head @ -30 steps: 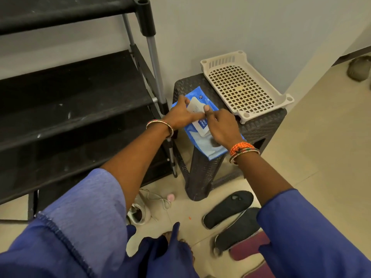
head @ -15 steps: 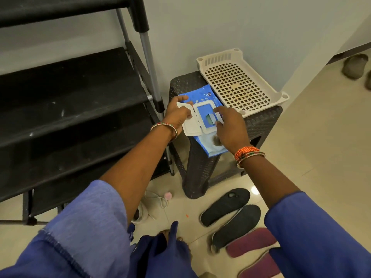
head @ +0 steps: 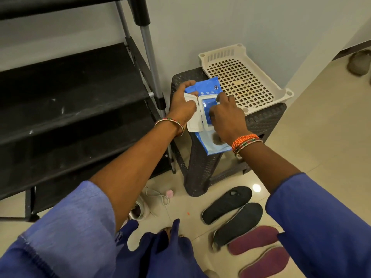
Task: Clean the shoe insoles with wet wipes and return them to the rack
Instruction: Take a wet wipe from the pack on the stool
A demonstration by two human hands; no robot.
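A blue wet wipes pack point(head: 210, 85) lies on a dark wicker stool point(head: 261, 121), its white flip lid point(head: 192, 121) swung open to the left. My left hand point(head: 183, 106) grips the pack's left side by the lid. My right hand point(head: 225, 115) rests on the pack with fingertips at the blue opening; whether a wipe is pinched is hidden. On the floor lie two black insoles point(head: 226, 203) point(head: 239, 223) and two maroon insoles point(head: 254, 239) point(head: 265, 261). The black shoe rack point(head: 70, 91) stands at the left.
A cream perforated plastic tray point(head: 241, 77) sits on the stool's back half against the wall. A white shoe with laces point(head: 140, 209) lies on the tiled floor by the rack's foot. Blue sleeves and clothing fill the bottom of the view.
The flip lid went from shut to fully open. My left hand shifted to the pack's left edge, and my right fingers moved onto the opening.
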